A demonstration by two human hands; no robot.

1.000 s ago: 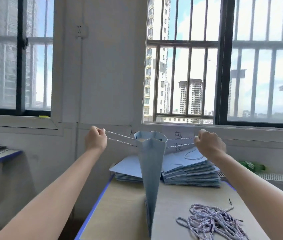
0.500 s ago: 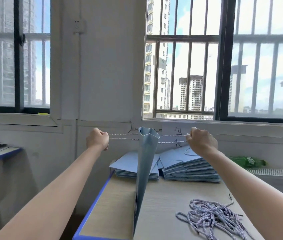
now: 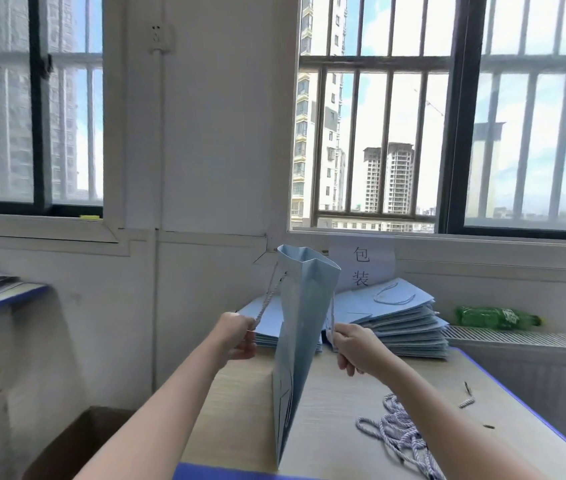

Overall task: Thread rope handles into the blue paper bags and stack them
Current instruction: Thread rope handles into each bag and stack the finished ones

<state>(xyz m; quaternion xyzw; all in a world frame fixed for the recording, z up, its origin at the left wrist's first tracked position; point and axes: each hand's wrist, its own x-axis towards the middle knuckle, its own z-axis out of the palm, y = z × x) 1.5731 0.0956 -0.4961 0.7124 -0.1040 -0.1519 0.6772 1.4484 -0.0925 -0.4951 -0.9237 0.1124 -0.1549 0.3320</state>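
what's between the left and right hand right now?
In the head view, the upright blue paper bag stands between the left hand and the right hand; each hand grips a rope handle on its own side.

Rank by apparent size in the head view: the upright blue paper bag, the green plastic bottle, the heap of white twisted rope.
1. Upright blue paper bag, though it is nearest the camera.
2. Heap of white twisted rope, partly cut off at the frame's edge.
3. Green plastic bottle, farther back.
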